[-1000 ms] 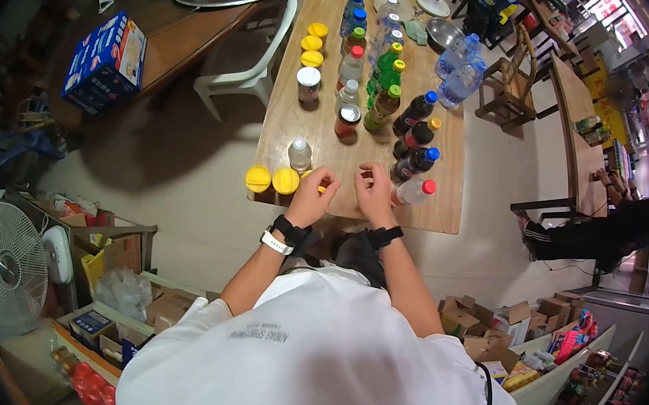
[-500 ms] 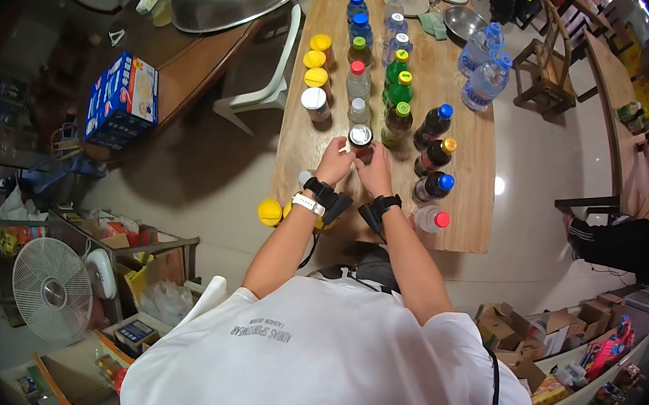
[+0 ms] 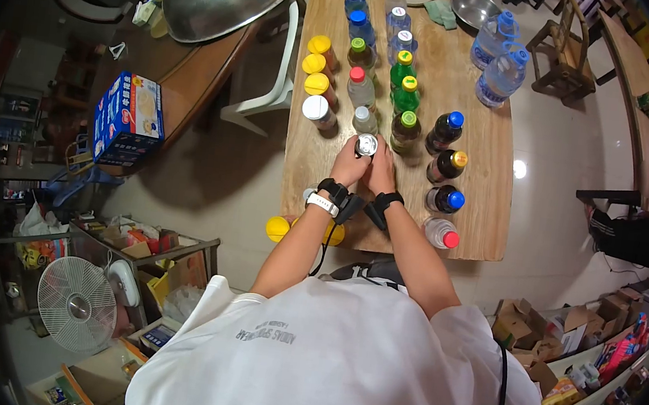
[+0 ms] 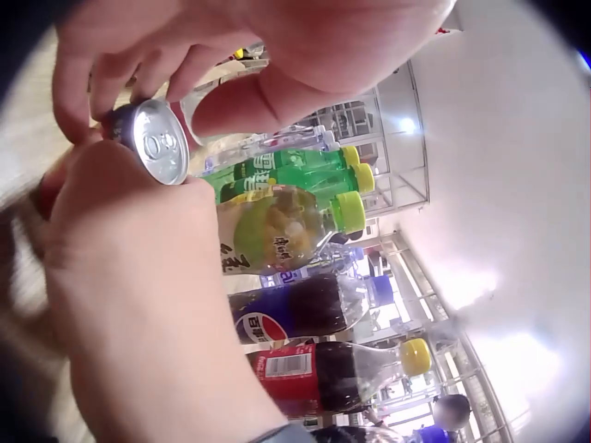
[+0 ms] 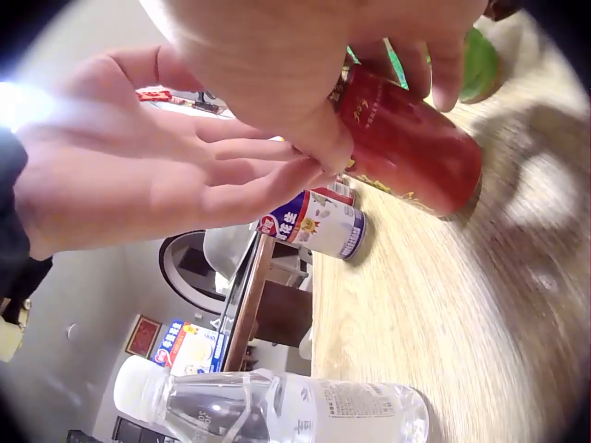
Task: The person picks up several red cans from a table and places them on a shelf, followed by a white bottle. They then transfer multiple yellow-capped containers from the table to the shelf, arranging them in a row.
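Note:
Both hands meet around a red can with a silver top (image 3: 366, 145) (image 4: 162, 143) (image 5: 411, 143), upright on the wooden table. Left hand (image 3: 350, 165) (image 4: 277, 55) has its thumb on one side of the rim and its fingers on the other. From the opposite side the right hand (image 3: 381, 170) (image 4: 148, 277) (image 5: 286, 55) grips the can, with fingertips showing behind it in the right wrist view. A small clear bottle (image 3: 364, 119) is just beyond the can, a green-capped tea bottle (image 3: 406, 132) (image 4: 277, 231) to its right, and a white-lidded can (image 3: 319, 112) to its left.
Yellow-lidded cans (image 3: 318, 85) line the left; blue-capped (image 3: 359, 26) and green (image 3: 405, 96) bottles stand beyond. Dark cola bottles (image 3: 446, 165) and a red-capped bottle (image 3: 441, 233) are on the right. More yellow lids (image 3: 277, 228) sit by the near edge. Large water bottles (image 3: 502, 79) stand farther right.
Both hands have moved forward from the table's near edge and taken hold of the red can. The head view has shifted, with the can still next to the small clear bottle.

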A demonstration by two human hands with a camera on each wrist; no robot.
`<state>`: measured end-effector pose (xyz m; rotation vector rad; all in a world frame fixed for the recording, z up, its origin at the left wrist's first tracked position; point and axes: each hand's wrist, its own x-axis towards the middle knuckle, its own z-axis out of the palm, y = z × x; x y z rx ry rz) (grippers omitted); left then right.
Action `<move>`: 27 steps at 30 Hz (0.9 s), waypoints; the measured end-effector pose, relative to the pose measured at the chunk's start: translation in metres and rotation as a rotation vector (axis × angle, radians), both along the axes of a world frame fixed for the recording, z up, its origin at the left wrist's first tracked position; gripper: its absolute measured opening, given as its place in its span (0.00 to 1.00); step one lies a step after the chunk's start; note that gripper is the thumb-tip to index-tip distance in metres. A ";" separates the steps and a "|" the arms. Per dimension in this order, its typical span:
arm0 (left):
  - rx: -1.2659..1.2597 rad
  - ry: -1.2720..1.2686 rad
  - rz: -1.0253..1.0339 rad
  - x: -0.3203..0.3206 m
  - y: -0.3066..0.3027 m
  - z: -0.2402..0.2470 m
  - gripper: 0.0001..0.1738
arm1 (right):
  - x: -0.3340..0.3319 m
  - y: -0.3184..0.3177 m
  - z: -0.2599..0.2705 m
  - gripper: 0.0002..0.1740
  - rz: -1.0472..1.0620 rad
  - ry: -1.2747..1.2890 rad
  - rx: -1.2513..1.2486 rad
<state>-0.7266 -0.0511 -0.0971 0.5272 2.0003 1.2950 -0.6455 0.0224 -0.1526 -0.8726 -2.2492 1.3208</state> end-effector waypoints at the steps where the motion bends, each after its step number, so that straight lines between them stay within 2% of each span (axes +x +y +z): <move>1: -0.001 -0.032 -0.048 -0.001 -0.001 -0.002 0.36 | 0.002 0.000 0.001 0.43 0.004 -0.008 0.013; 4: -0.152 0.363 -0.116 0.004 -0.002 -0.010 0.39 | 0.003 0.004 0.001 0.41 0.017 -0.018 0.047; 7: -0.179 0.336 -0.087 0.009 -0.001 -0.009 0.42 | 0.003 0.003 0.001 0.39 0.015 0.006 0.045; 10: -0.214 0.319 -0.090 0.009 0.001 -0.001 0.43 | 0.003 0.004 0.001 0.41 0.024 -0.036 -0.048; 15: -0.265 0.322 -0.097 0.016 -0.001 0.008 0.37 | 0.016 -0.002 0.009 0.38 0.009 -0.044 0.035; 23: -0.120 0.321 -0.155 0.056 -0.023 0.000 0.34 | 0.056 -0.021 0.011 0.38 -0.010 -0.083 -0.046; 26: -0.057 0.385 -0.160 0.072 -0.035 -0.020 0.35 | 0.077 -0.036 0.013 0.38 -0.022 -0.050 -0.028; 27: -0.049 0.339 -0.145 0.079 -0.039 -0.010 0.33 | 0.083 -0.039 0.004 0.37 -0.016 -0.034 -0.028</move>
